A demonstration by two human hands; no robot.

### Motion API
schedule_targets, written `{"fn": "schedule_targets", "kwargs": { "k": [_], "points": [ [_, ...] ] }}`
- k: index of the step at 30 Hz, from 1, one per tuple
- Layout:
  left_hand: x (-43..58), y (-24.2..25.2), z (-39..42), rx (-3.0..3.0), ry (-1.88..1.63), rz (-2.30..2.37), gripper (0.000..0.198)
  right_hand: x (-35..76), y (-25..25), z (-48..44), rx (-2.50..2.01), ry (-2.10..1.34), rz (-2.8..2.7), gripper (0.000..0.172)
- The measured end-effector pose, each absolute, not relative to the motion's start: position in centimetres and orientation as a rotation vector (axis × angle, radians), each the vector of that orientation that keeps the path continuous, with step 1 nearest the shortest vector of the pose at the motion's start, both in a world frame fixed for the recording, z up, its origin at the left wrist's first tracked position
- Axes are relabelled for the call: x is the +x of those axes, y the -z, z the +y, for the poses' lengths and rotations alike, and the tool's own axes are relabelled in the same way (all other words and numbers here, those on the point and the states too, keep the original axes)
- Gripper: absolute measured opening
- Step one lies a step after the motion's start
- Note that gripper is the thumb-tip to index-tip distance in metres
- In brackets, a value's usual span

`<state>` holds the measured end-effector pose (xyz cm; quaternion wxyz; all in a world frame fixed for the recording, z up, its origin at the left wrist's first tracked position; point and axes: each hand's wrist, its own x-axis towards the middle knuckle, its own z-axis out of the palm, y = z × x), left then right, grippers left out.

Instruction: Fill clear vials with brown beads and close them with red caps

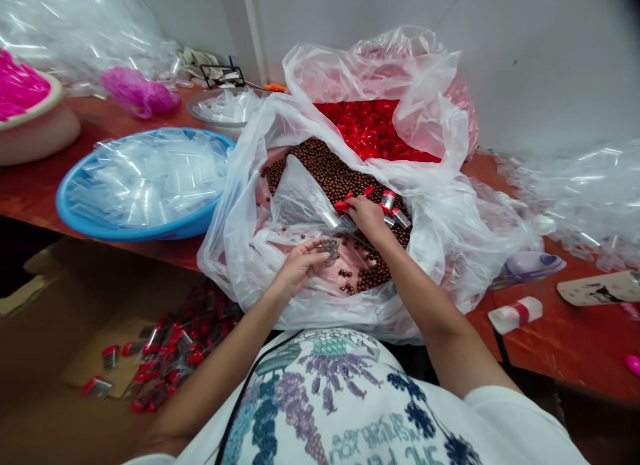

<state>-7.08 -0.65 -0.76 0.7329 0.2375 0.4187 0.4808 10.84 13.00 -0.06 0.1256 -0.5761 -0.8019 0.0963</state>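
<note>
Between the thumb and fingers of my left hand (pixel 301 266) is a small clear plastic container (pixel 330 247) with brown balls showing inside. My right hand (pixel 367 217) reaches over the bag of brown balls (pixel 327 165), its fingertips closed on a red cap (pixel 343 205). Close to that hand lie more red caps and small clear containers (pixel 401 218), one with a red top (pixel 388 199). A clear plastic sheet or scoop-like piece (pixel 300 195) rests on the balls left of my right hand. The white plastic bag (pixel 225 218) is spread open around everything.
Behind stands a bag of red caps (pixel 367 128). A blue basin (pixel 70 205) of clear plastic pieces is at left. Below it, a cardboard box (pixel 75 358) holds several red-capped containers (pixel 183 345). A white roll with a red band (pixel 515 315) and a purple scoop (pixel 535 263) lie right.
</note>
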Motion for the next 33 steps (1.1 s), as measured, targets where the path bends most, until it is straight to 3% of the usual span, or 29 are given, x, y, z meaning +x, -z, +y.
{"fn": "schedule_targets", "kwargs": {
  "k": [6,12,18,27,31,33],
  "points": [
    [-7.3,0.4,-0.6,0.481,-1.057,0.895,0.031,12.6,-1.7,9.1,-1.386,-0.713,-2.042,0.039],
    [-6.7,0.3,-0.3,0.425,-1.055,0.840,0.022,13.4,-1.8,4.5,-1.175,-1.146,-1.766,0.034],
    [-6.0,0.4,-0.7,0.605,-1.039,0.837,0.036,13.5,-0.8,2.7,-1.206,-0.844,-1.884,0.030],
    [-5.7,1.2,-1.1,0.846,-1.104,0.933,0.037,13.3,-0.6,1.2,-1.005,-0.578,-2.138,0.031],
    [-5.2,1.1,-1.3,0.773,-1.122,0.916,0.037,12.7,0.9,0.4,-1.006,-0.469,-2.161,0.066],
    [-4.9,1.0,-1.4,0.708,-1.128,0.915,0.039,12.3,1.7,0.1,-1.003,-0.395,-2.154,0.074]
  ]
}}
